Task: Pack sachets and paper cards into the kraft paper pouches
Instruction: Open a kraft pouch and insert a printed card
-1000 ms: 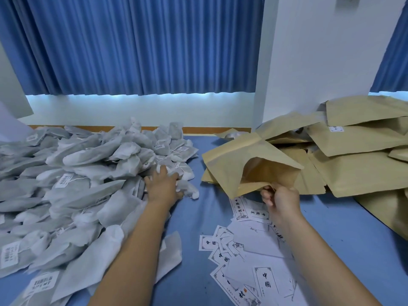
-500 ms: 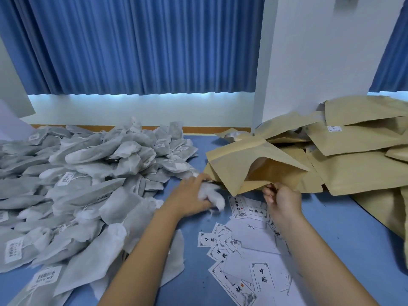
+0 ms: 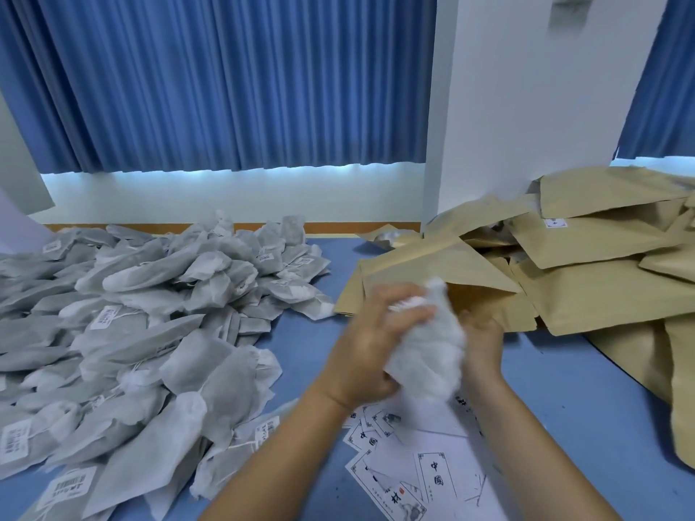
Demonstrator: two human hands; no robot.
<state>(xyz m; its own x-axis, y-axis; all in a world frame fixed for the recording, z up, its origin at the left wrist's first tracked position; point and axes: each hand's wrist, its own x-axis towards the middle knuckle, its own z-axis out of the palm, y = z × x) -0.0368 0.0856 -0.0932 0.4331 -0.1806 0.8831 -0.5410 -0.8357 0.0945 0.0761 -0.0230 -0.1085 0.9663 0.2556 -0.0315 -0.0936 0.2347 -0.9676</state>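
Note:
My left hand (image 3: 370,344) grips a white sachet (image 3: 428,347), whose upper end points into the open mouth of a kraft paper pouch (image 3: 425,265). My right hand (image 3: 483,344) sits just right of the sachet and holds the pouch's lower lip; the sachet hides part of that hand. A big heap of grey-white sachets (image 3: 143,332) covers the left of the blue table (image 3: 586,392). White paper cards (image 3: 417,468) with printed characters lie scattered under my forearms.
A pile of flat kraft pouches (image 3: 601,265) fills the right side, reaching the table's right edge. A white pillar (image 3: 526,107) stands behind it, with blue curtains (image 3: 225,80) along the back wall. A wooden edge strip (image 3: 357,227) borders the far side.
My left hand has taken a sachet from the heap and carried it rightward to the pouch mouth. My right hand has kept hold of the pouch.

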